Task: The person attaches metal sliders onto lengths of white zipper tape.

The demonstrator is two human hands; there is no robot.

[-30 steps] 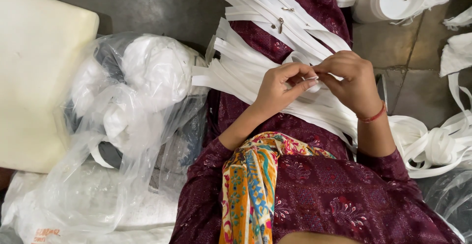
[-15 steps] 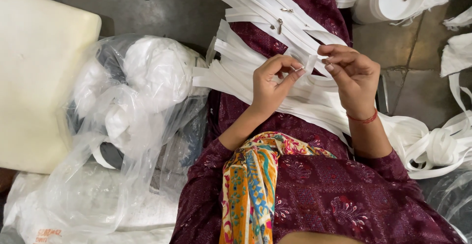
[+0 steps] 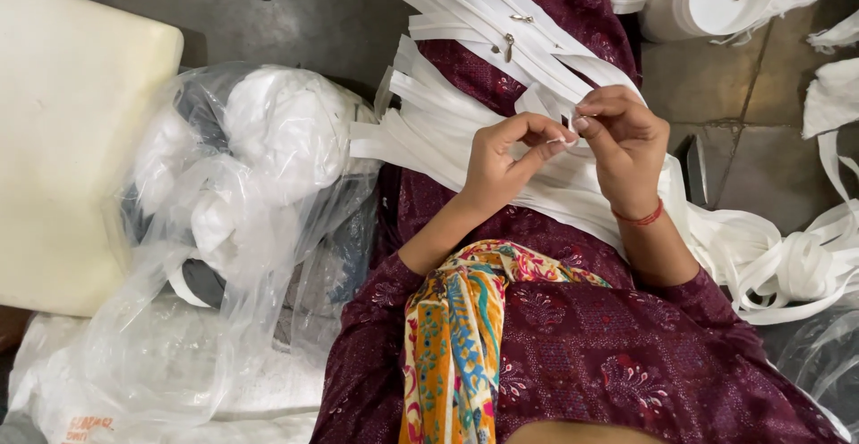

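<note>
Concrete floor [image 3: 313,14] frames a lap heaped with white zipper strips [image 3: 447,131]. At frame centre, left hand [image 3: 497,162] and right hand [image 3: 626,144] each hold a pinching grip on one strip end [image 3: 562,140].

You sit over a grey concrete floor [image 3: 313,14], worn and stained, darker toward the far left. On the right the floor shows lighter slabs [image 3: 716,95] split by straight joints. At your left a thick, cream foam cushion [image 3: 72,140] with rounded corners lies on the floor. Just beside it, a clear, crumpled plastic bag [image 3: 242,193] holds white bundles, and it rests against more plastic-wrapped white packs [image 3: 179,381] at the near left. At the far right stands a round white tub [image 3: 689,10] with small metal pieces on top. The light is soft and even, with only faint shadows.
</note>
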